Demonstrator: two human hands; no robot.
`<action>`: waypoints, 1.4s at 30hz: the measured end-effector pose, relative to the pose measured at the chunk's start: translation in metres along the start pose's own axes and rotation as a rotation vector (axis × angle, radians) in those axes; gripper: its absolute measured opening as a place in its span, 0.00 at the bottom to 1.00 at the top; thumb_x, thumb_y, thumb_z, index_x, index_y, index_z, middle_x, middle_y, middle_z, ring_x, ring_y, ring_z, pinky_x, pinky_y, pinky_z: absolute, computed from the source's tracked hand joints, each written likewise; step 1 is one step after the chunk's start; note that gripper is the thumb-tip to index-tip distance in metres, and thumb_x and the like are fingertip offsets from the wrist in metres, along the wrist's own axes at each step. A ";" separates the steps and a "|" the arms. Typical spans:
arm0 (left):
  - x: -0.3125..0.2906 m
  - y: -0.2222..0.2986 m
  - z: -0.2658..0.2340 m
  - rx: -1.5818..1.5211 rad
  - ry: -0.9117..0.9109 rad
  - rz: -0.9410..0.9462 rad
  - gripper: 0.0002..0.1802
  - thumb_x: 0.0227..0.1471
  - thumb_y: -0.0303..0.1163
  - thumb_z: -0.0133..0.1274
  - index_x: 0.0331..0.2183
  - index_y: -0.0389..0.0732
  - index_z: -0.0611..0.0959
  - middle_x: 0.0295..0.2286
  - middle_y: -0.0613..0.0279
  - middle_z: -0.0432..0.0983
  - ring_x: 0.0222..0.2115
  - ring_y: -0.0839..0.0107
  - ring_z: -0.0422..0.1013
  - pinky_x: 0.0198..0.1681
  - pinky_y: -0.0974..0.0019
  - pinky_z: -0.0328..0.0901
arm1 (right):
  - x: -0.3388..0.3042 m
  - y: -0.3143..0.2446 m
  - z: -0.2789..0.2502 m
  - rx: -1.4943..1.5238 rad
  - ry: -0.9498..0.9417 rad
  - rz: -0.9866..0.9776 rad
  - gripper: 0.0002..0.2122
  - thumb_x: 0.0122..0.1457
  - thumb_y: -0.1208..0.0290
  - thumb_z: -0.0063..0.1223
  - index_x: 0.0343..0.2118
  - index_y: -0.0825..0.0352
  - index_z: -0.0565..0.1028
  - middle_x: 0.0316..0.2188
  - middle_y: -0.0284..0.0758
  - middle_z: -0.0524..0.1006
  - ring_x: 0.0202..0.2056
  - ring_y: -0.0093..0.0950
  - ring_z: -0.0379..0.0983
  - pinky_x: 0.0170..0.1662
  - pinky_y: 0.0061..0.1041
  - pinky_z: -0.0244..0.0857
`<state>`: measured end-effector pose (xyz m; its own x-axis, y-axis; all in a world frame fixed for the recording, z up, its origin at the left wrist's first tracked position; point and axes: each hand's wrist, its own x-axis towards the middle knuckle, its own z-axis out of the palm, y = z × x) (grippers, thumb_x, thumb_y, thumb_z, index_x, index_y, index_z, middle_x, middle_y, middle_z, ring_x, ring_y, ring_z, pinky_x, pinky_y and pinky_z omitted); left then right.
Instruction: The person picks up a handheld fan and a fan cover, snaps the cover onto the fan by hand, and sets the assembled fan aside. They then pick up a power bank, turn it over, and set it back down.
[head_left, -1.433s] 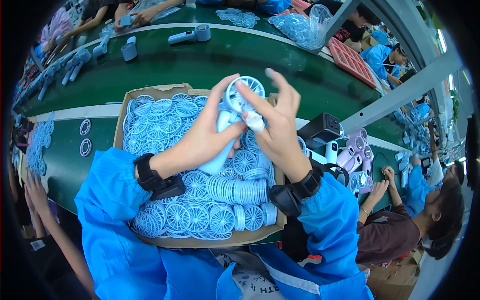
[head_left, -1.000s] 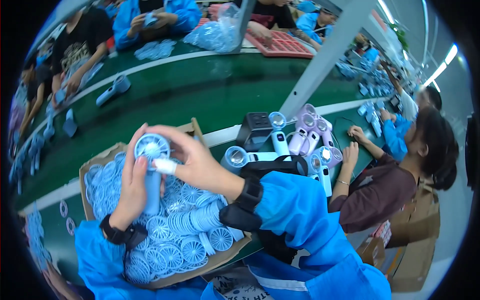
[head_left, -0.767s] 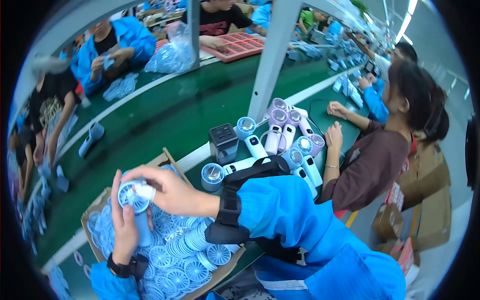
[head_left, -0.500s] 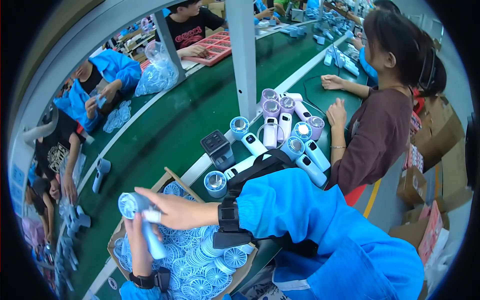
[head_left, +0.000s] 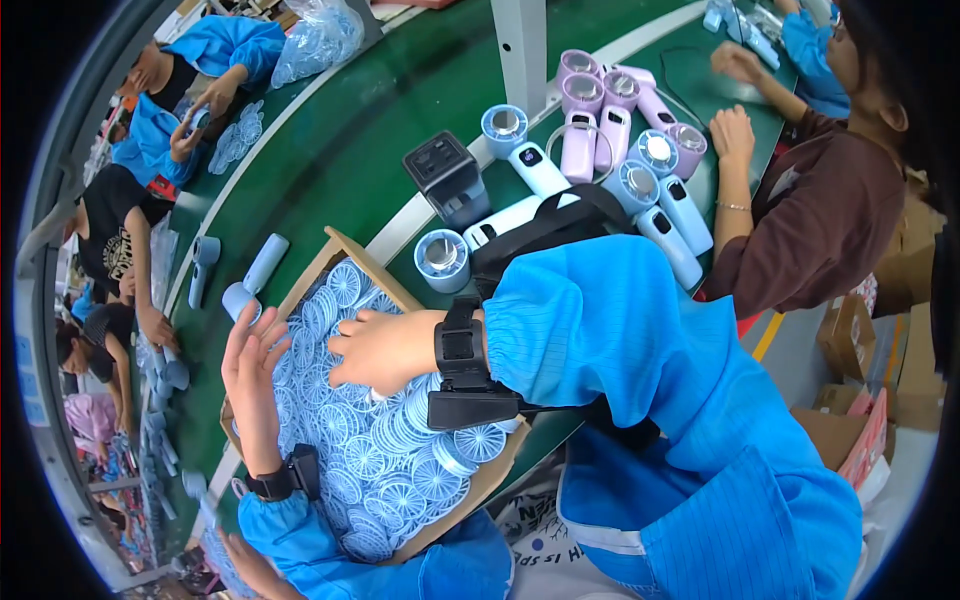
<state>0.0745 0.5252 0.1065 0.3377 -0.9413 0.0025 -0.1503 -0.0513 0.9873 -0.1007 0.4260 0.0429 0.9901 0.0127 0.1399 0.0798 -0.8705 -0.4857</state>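
Light-blue handheld fan body (head_left: 264,264) lies on the green counter (head_left: 330,160), just past the far left edge of the cardboard box (head_left: 381,275), handle pointing away. Left hand (head_left: 252,385) is raised by the fan's round head, empty, fingers apart; can't tell if the fingertips touch it. Right hand (head_left: 382,352) is palm down over the light-blue spoked grilles (head_left: 365,456) in the box, fingers bent; can't tell if it's clamped on one. Grilles are mostly loose, some lined up in a row under the right wrist. Second blue fan body (head_left: 203,262) is left of the first, apart. Right of the box: black cube-shaped device (head_left: 450,178), plus a cluster of blue and lilac fans (head_left: 580,145) near a co-worker's hand (head_left: 733,133).
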 end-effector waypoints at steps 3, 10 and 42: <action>-0.003 0.010 -0.004 0.160 -0.057 -0.005 0.23 0.58 0.33 0.43 0.54 0.36 0.67 0.47 0.50 0.69 0.46 0.66 0.69 0.51 0.65 0.62 | 0.003 -0.003 0.011 -0.011 0.100 -0.005 0.18 0.44 0.65 0.57 0.43 0.52 0.76 0.41 0.36 0.70 0.48 0.37 0.63 0.48 0.40 0.57; 0.044 0.081 0.065 0.876 -0.399 0.324 0.20 0.58 0.31 0.43 0.52 0.37 0.70 0.48 0.57 0.68 0.49 0.68 0.65 0.50 0.67 0.61 | 0.001 -0.004 0.018 -0.081 0.193 0.036 0.13 0.43 0.66 0.56 0.35 0.54 0.79 0.38 0.34 0.71 0.45 0.34 0.65 0.43 0.35 0.60; 0.169 0.046 0.189 0.619 -0.725 0.202 0.22 0.61 0.49 0.33 0.38 0.44 0.74 0.28 0.68 0.69 0.28 0.80 0.68 0.29 0.74 0.65 | 0.026 0.000 0.063 0.026 0.439 0.154 0.06 0.43 0.65 0.51 0.24 0.56 0.78 0.33 0.32 0.71 0.40 0.32 0.64 0.37 0.33 0.56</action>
<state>-0.0513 0.3003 0.1224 -0.3707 -0.9181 -0.1401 -0.6742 0.1623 0.7205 -0.0680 0.4569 -0.0081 0.8484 -0.3299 0.4140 -0.0558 -0.8334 -0.5498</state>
